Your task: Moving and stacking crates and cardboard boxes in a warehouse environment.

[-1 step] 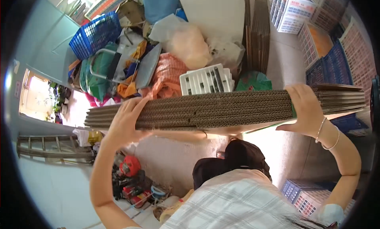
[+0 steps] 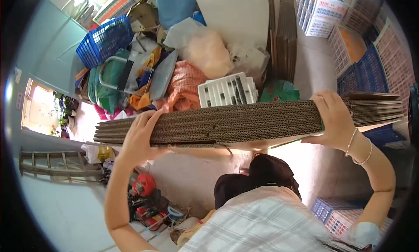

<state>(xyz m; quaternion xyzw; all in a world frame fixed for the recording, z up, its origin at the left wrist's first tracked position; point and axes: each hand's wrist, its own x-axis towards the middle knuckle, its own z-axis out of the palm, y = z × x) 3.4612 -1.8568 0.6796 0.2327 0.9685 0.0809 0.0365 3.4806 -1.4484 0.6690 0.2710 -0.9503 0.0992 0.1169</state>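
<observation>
Within left hand (image 2: 139, 139) and right hand (image 2: 334, 117), cardboard stack (image 2: 253, 121).

Cardboard stack (image 2: 262, 121) blocks forward reach; room between forearms (image 2: 118, 199).

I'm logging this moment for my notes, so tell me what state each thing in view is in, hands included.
Cardboard stack: flat, layered, held in both hands.
Left hand: gripping, fingers over the top, thumb below.
Right hand: gripping, fingers over the top, thumb below.
Blue basket: tilted, contents unclear.
Orange sack: bunched and creased.
Pale plastic bag: bulging.
</observation>
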